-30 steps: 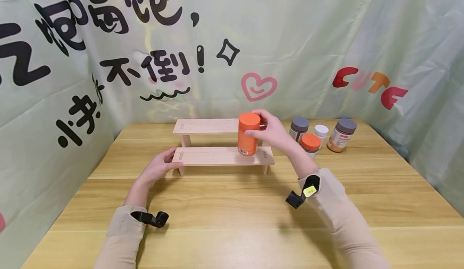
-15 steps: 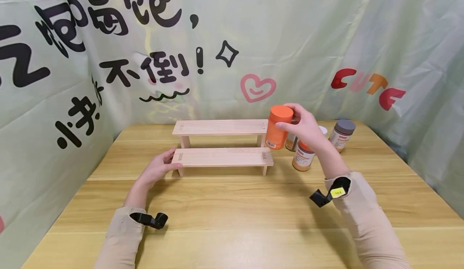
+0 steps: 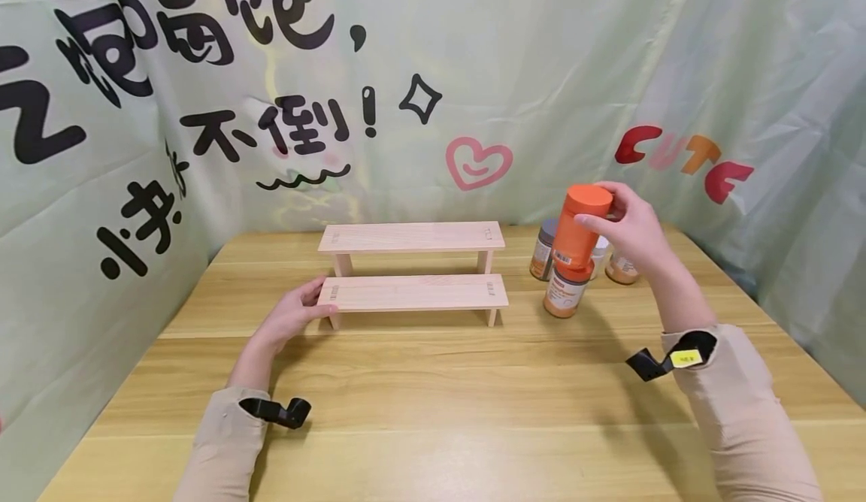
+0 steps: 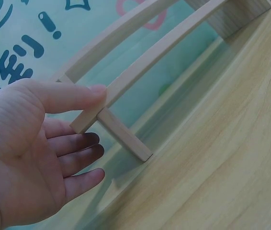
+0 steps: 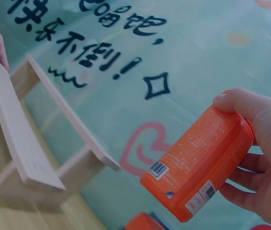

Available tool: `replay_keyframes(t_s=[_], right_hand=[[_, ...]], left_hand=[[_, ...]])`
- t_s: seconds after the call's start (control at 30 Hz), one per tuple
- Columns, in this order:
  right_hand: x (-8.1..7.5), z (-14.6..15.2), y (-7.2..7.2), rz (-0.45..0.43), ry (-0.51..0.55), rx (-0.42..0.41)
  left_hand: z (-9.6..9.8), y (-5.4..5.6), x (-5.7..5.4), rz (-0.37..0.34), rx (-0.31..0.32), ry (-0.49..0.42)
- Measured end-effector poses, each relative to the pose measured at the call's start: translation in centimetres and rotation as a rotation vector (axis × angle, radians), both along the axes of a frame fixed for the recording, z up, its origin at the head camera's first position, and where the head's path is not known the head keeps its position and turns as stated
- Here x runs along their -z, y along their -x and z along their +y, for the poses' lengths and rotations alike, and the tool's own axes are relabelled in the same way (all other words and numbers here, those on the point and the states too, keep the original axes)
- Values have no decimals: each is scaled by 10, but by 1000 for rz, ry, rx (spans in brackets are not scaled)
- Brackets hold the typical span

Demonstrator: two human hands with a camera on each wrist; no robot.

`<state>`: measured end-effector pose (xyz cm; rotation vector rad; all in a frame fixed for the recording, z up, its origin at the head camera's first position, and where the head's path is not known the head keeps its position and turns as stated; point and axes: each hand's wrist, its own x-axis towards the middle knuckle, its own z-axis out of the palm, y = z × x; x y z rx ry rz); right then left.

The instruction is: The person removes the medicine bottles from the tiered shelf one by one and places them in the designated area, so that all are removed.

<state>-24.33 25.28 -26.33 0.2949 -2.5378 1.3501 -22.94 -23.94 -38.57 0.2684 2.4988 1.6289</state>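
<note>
My right hand grips an orange jar with an orange lid, slightly tilted and raised at the right of the table. In the head view it overlaps the top of a smaller orange-lidded jar; whether they touch I cannot tell. The held jar shows its barcode in the right wrist view, with thumb and fingers round its lid end. My left hand holds the left end of a two-step wooden rack. Its thumb presses the lower board; the other fingers lie behind and below.
Behind the held jar stand a grey-lidded jar, a white-lidded jar partly hidden, and another jar whose top the right hand covers. A printed cloth curtain closes off the back and sides of the wooden table.
My right hand has lifted the orange jar off the lower board and carried it right, over the other jars. The left hand stays on the rack's left end.
</note>
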Motion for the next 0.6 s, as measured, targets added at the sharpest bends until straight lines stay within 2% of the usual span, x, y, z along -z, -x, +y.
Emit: replay_keyframes(t_s=[0.4,0.6], right_hand=[[4,40,-11,23,17,98],[11,57,-13,10,17,134]], left_hand=[[-2,2,4,-5,-10,-3],[-2,1,3,-4,-7,-9]])
